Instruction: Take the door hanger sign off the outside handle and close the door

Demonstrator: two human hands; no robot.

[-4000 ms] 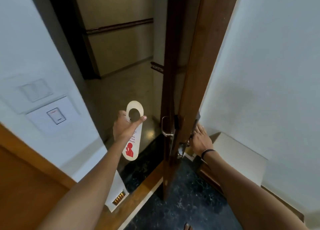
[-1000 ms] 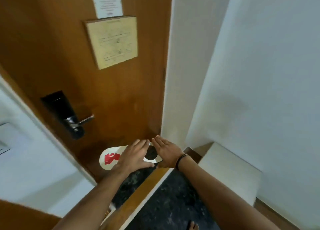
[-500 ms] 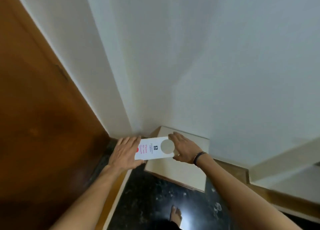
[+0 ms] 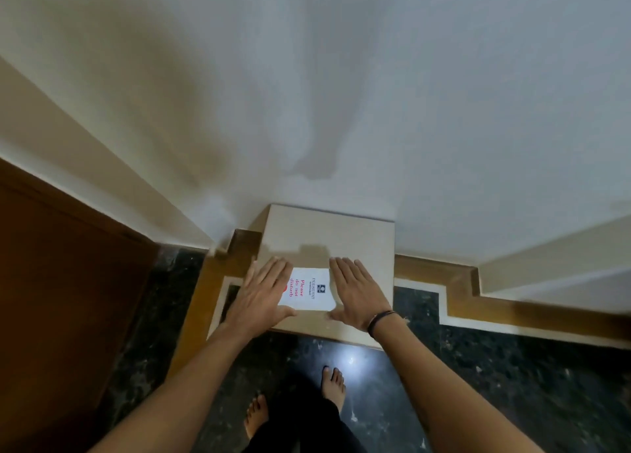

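The white door hanger sign (image 4: 309,290), with red "Please do not disturb" lettering, lies sideways just over the top of a low beige block (image 4: 341,234). My left hand (image 4: 263,292) covers its left end, fingers stretched flat, thumb at the lower edge. My right hand (image 4: 356,292), with a dark band at the wrist, holds the right end the same way and hides the sign's hole. I cannot tell whether the sign rests on the block. The brown wooden door (image 4: 61,282) fills the left edge; its handle is out of view.
White walls (image 4: 375,111) meet in a corner right behind the block. A wooden skirting (image 4: 512,311) runs along the wall's base to the right. The floor is dark polished stone (image 4: 478,367), and my bare feet (image 4: 333,382) stand just in front of the block.
The door went from open to shut. My view swung right and down from it to the corner block. Both hands brought the sign lower, down onto the block's top.
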